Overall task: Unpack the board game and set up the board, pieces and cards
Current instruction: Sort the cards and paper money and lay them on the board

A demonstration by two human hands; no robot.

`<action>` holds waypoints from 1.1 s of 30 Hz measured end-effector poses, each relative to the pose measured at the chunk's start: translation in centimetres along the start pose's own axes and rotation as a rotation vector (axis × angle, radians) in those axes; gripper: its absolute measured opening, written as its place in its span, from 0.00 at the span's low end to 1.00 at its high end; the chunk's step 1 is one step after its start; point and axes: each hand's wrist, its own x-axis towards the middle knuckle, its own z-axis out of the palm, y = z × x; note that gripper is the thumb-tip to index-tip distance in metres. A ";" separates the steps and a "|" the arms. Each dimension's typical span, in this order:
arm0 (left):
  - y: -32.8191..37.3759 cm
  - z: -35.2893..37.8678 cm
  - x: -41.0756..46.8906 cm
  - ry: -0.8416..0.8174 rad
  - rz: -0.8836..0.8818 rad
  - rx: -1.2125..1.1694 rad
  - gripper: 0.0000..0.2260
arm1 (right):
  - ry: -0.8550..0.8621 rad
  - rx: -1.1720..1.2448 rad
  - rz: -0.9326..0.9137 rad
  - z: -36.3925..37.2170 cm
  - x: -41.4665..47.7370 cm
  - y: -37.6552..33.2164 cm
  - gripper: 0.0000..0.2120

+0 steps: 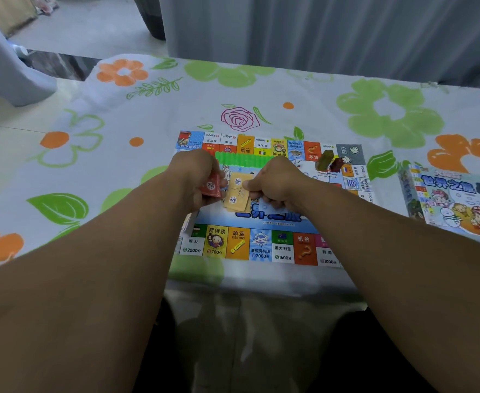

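Observation:
The game board [261, 246] lies flat on the flowered tablecloth. Over its middle, my left hand [197, 177] grips a red stack of cards [211, 187]. My right hand [278, 182] pinches a yellow stack of cards [237, 195] and also holds light blue cards [270, 205] under its fingers. A green paper strip [241, 159] lies on the board beyond my hands. Green and dark red block pieces [329, 161] stand at the board's far right, with a white die [299, 163] beside them.
The game box [454, 201] lies at the right on the tablecloth [119, 123]. A grey curtain hangs behind the table. Something white pokes out below my left hand at the board's left edge [189, 222].

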 end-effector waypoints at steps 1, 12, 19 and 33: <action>0.0 0.0 0.0 -0.003 -0.009 -0.004 0.06 | 0.010 -0.016 -0.002 0.0 0.0 0.0 0.12; -0.6 1.2 0.8 -0.047 0.018 0.092 0.17 | 0.039 0.103 -0.051 -1.4 -0.8 -0.5 0.10; -0.9 4.2 0.3 -0.121 0.036 0.163 0.13 | -0.029 0.268 -0.024 -3.6 -1.9 0.4 0.06; -1.3 7.6 0.1 -0.235 0.018 0.113 0.04 | 0.109 0.070 0.210 -9.6 -2.6 4.8 0.05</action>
